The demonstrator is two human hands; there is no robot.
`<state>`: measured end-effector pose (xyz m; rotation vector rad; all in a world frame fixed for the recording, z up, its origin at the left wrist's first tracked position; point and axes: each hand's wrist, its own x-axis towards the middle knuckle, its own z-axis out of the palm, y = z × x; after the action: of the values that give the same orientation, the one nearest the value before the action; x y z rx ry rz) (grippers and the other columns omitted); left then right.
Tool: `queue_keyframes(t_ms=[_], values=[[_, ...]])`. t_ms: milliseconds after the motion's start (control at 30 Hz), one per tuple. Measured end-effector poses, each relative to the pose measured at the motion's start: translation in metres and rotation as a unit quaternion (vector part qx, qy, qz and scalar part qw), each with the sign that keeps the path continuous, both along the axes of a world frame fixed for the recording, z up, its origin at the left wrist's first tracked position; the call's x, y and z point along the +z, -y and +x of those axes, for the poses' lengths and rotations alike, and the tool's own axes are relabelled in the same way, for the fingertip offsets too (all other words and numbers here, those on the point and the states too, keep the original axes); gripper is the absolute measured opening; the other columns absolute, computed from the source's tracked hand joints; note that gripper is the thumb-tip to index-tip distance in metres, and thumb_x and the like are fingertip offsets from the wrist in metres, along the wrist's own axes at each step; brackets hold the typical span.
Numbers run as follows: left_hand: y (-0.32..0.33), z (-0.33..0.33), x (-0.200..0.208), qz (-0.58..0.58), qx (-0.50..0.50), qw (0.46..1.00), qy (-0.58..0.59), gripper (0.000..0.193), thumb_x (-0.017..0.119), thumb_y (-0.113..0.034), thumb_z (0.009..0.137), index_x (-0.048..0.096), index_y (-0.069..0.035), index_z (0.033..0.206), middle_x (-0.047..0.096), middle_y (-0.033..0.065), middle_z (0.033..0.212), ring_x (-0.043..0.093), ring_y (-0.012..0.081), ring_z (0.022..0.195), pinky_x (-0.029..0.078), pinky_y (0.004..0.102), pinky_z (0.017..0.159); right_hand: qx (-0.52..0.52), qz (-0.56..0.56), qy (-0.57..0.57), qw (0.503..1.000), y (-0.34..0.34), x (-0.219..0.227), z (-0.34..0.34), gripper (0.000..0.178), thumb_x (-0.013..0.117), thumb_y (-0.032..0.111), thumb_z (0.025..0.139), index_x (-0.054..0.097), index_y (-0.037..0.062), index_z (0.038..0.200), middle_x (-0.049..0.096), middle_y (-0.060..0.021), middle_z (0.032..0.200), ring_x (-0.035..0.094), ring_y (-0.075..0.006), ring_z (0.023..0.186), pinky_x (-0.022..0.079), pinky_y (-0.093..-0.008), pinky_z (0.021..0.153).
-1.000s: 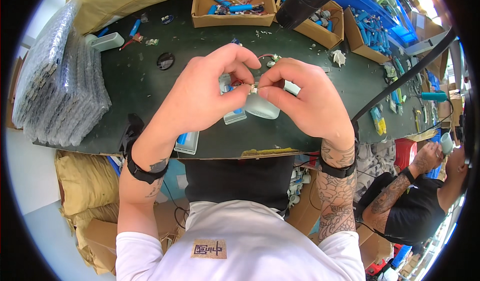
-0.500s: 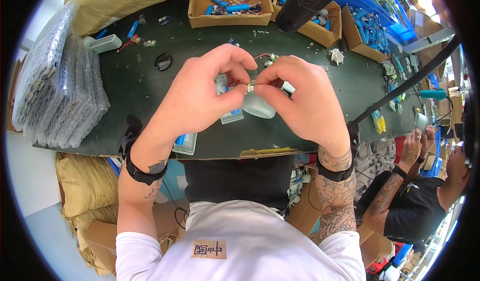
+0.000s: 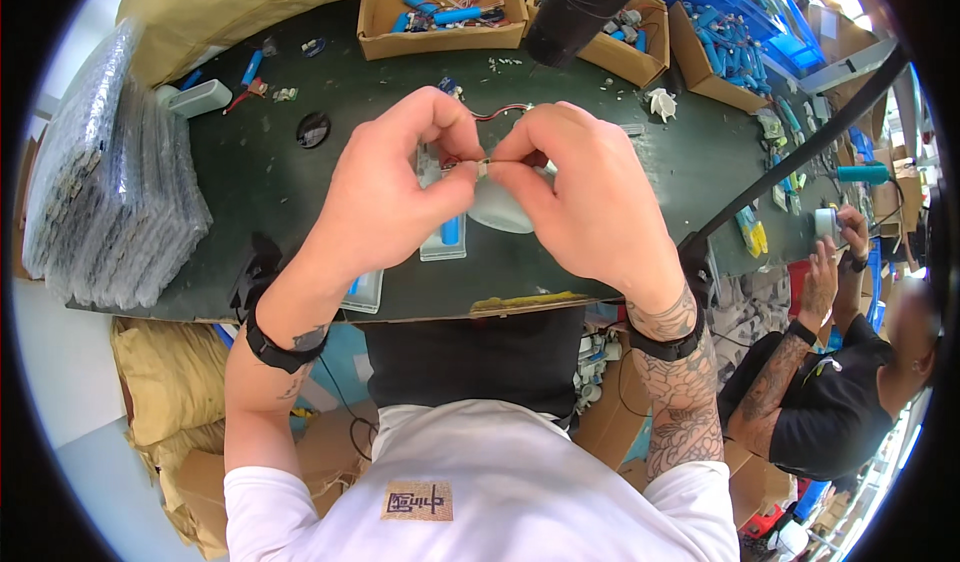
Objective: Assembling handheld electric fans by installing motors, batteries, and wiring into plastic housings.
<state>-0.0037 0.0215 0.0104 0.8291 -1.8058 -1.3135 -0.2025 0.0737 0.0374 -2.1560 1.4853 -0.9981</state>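
Observation:
Over the bench, my left hand (image 3: 400, 182) and my right hand (image 3: 585, 192) meet fingertip to fingertip. Thumb and forefinger of each pinch a small white wire connector (image 3: 483, 169), mostly hidden by the fingers. A red and dark wire (image 3: 492, 115) arcs behind it toward my right hand. Just below the fingers lies a pale, rounded plastic shell (image 3: 503, 210). Partly under my left hand, a light grey casing (image 3: 443, 253) holds a blue cylindrical battery (image 3: 450, 230). Another such casing (image 3: 364, 294) sits at the bench edge by my left forearm.
Cardboard boxes of blue batteries (image 3: 440, 40) line the back. A black tool barrel (image 3: 570, 22) hangs above, and a black cable (image 3: 800, 152) crosses the right side. Bubble-wrap sheets (image 3: 115, 177) are stacked at left. A co-worker (image 3: 825, 392) works at far right.
The view has shifted slightly, so bench items sit a little further left. My hands keep their pinch on the connector. The co-worker's hands have moved apart, one raised with a round white part.

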Motion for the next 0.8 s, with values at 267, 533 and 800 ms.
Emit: queue_keyframes(t_ms=[267, 533, 800], values=[[0.001, -0.001, -0.007, 0.001, -0.035, 0.999, 0.016, 0.021, 0.063, 0.011, 0.088, 0.054, -0.006, 0.096, 0.061, 0.0018, 0.098, 0.061, 0.0122, 0.104, 0.043, 0.0386, 0.115, 0.002, -0.010, 0.026, 1.000, 0.000, -0.002, 0.000, 0.005, 0.067, 0.004, 0.085, 0.064, 0.0007, 0.082, 0.068, -0.0142, 0.085, 0.063, -0.0409, 0.087, 0.050, -0.0525, 0.071], [0.001, -0.004, -0.013, -0.057, 0.004, 0.998, -0.002, 0.015, 0.068, 0.000, 0.086, 0.060, -0.001, 0.098, 0.069, 0.0053, 0.090, 0.065, 0.0137, 0.088, 0.053, 0.0303, 0.085, 0.009, 0.003, 0.037, 0.999, 0.001, 0.000, -0.005, 0.005, 0.066, 0.003, 0.086, 0.065, -0.0010, 0.083, 0.069, -0.0159, 0.084, 0.066, -0.0412, 0.086, 0.053, -0.0505, 0.073], [0.004, 0.003, 0.012, -0.182, -0.053, 0.978, 0.091, 0.032, 0.078, -0.004, 0.082, 0.067, -0.004, 0.112, 0.072, 0.0091, 0.104, 0.066, 0.0292, 0.100, 0.053, 0.0395, 0.091, 0.001, 0.087, 0.144, 0.986, -0.004, -0.006, -0.012, 0.012, 0.076, 0.008, 0.088, 0.074, 0.0004, 0.096, 0.070, -0.0079, 0.088, 0.064, -0.0181, 0.077, 0.050, -0.0313, 0.070]])
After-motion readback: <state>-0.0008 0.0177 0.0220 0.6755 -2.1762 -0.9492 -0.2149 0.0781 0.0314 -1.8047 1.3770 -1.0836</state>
